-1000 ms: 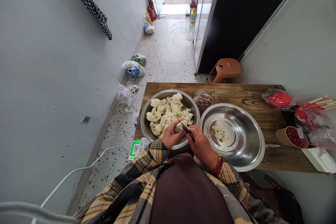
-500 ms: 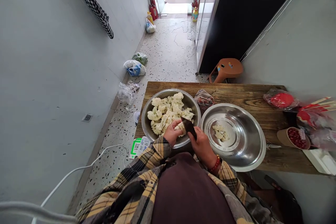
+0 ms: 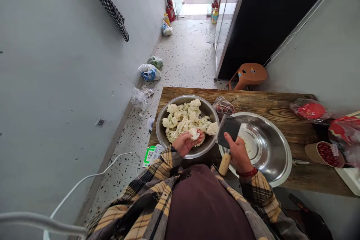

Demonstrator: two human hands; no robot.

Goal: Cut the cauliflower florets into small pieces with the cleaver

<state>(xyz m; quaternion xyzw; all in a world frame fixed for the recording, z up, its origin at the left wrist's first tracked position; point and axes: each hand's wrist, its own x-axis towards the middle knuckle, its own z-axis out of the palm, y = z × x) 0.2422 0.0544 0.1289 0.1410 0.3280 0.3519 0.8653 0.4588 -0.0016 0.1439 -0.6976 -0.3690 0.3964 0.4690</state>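
Observation:
My left hand (image 3: 185, 143) is closed on a white cauliflower floret (image 3: 194, 134) over the near rim of a steel bowl (image 3: 161, 129) that is full of cauliflower pieces (image 3: 182, 118). My right hand (image 3: 239, 153) grips the wooden handle of a dark cleaver (image 3: 228, 130). Its flat blade is raised over the near left part of a second, wider steel bowl (image 3: 274, 157). A cut piece of cauliflower (image 3: 213, 129) sits at the blade's left edge, between the two bowls.
Both bowls stand on a wooden table (image 3: 270, 103). A plastic bag (image 3: 223, 105) lies behind them, and red-wrapped packets (image 3: 311, 110) and a cup of red berries (image 3: 323, 153) are at the right. An orange stool (image 3: 247, 75) and floor bags (image 3: 150, 72) are beyond.
My right hand has swung the cleaver from the floret to over the right bowl, carrying a cut piece. My left hand stays at the left bowl with the floret. The view shifted slightly.

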